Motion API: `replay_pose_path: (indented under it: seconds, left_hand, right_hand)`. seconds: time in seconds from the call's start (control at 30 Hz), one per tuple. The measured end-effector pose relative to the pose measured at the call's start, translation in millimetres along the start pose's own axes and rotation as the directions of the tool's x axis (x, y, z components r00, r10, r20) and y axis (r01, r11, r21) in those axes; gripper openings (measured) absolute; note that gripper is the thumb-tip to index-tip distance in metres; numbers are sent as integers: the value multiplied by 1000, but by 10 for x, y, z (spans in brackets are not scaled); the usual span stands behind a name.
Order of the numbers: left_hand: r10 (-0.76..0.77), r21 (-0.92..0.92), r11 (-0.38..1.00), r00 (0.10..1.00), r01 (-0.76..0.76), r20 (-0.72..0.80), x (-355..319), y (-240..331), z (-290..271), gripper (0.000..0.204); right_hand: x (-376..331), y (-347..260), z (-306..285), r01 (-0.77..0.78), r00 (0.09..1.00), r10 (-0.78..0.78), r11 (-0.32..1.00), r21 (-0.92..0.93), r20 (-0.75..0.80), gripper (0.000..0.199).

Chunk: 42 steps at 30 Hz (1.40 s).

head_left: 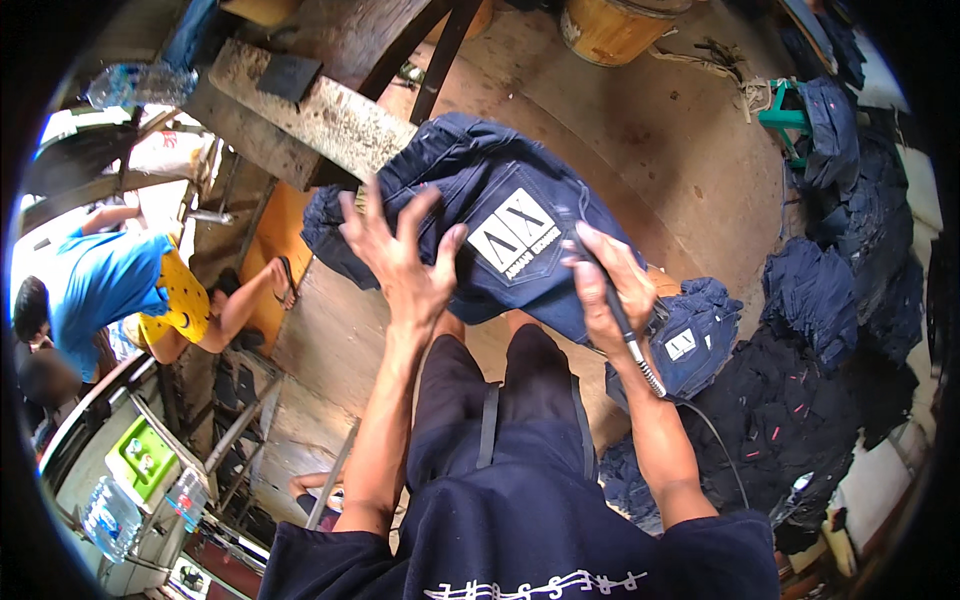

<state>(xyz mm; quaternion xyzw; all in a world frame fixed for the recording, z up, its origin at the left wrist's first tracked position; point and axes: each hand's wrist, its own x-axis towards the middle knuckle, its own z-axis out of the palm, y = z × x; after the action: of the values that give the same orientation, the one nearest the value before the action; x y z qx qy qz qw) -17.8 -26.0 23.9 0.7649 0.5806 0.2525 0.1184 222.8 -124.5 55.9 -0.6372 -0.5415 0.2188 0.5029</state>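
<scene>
Dark blue denim shorts or trousers (580, 205) are drawn over the end of a pale, worn board (345, 115). A white printed panel (517, 236) shows on the pocket, which faces up. Above the cloth, left of this panel, my left hand (398, 262) has its fingers spread and slightly blurred; whether it touches the denim I cannot tell. My right hand (618, 285) grips a black pen-shaped tool (624, 328) with a spring sleeve and a cord. Its tip end lies by the panel's right edge, blurred against the cloth.
The tool's cord (722, 442) trails down past my right forearm. Another denim piece (690, 345) lies right of my knees, beside heaps of dark garments (790, 420). A green stool (785, 120) stands far right, a bucket (610, 35) at the back. Another person (115, 275) sits at left.
</scene>
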Motion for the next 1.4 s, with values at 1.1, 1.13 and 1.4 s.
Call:
replay_pose_path:
  seconds: [1.1, 1.13, 1.4]
  left_hand:
    - [-164, -646, 666, 917, 374, 363, 400, -315, -69, 107]
    - [-153, -650, 661, 915, 375, 373, 402, -311, -62, 107]
    - [-165, -563, 734, 904, 379, 395, 381, -273, -52, 107]
  right_hand:
    - [374, 285, 970, 293, 904, -300, 954, 68, 305, 26]
    - [374, 285, 967, 285, 904, -289, 957, 60, 314, 25]
    - [366, 304, 919, 282, 899, -287, 957, 63, 332, 30]
